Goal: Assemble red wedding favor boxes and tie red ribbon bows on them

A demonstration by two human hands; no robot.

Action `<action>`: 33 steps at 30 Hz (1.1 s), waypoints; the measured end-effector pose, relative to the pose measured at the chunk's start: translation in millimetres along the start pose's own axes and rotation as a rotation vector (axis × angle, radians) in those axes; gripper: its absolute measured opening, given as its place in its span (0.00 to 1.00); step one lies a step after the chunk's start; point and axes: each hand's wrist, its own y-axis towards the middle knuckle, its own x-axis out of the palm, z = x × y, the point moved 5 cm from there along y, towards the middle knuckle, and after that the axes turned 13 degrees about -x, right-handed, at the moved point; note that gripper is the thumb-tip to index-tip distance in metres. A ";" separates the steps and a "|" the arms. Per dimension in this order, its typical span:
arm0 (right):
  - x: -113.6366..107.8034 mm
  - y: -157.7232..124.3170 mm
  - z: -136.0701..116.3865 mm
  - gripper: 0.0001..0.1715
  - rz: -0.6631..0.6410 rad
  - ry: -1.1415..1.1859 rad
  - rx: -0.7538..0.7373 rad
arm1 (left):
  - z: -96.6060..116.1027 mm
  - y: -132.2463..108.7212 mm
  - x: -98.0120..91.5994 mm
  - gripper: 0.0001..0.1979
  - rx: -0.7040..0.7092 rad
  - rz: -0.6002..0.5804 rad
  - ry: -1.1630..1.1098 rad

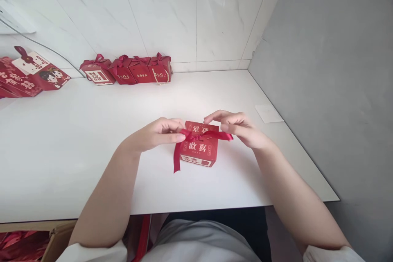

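Observation:
A small red gift box (201,151) with white and gold Chinese characters sits on the white table in front of me. A shiny red ribbon (177,157) is knotted across its top, with one tail hanging at the left and the other reaching out past the right edge. My left hand (164,133) pinches the ribbon between thumb and fingers at the box's left side. Over the right side hovers my right hand (238,129), fingers apart, its thumb just by the ribbon's right tail; whether it touches is hard to see.
Several red boxes with ribbon bows (135,69) stand in a row against the tiled wall. More printed red boxes (30,75) are at the far left, near a cable (46,46). A white paper (268,114) lies by the right edge. Below left, a carton (59,239) holds red material.

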 end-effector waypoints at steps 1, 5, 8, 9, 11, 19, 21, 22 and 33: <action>-2.9 -0.9 -3.0 0.27 -0.020 -0.027 0.016 | -3.8 -1.0 -2.1 0.14 -0.043 -0.032 0.053; -6.8 -1.8 -6.2 0.29 -0.070 -0.143 0.096 | -13.4 -0.2 -7.0 0.20 -0.114 -0.060 0.165; 0.0 -1.6 -1.1 0.24 -0.149 -0.130 0.168 | -13.3 1.7 -2.9 0.21 -0.118 -0.067 0.139; 2.1 -1.8 0.3 0.21 -0.172 -0.100 0.179 | -13.2 1.8 -1.5 0.20 -0.137 -0.059 0.138; 3.4 -2.9 2.1 0.16 -0.198 -0.044 0.187 | -12.7 0.7 0.5 0.19 -0.180 -0.043 0.148; -1.0 -3.8 6.6 0.06 -0.119 0.206 0.050 | -1.8 8.8 0.0 0.09 0.083 0.090 -0.104; 1.6 -1.3 11.0 0.05 -0.092 0.232 0.011 | -3.6 18.4 3.4 0.06 0.188 0.117 -0.241; 3.4 0.0 13.5 0.05 -0.087 0.234 -0.002 | -4.9 23.2 6.1 0.04 0.241 0.110 -0.301; 0.8 1.4 41.1 0.13 0.177 0.353 0.061 | -11.2 35.5 19.5 0.14 0.337 0.041 -0.327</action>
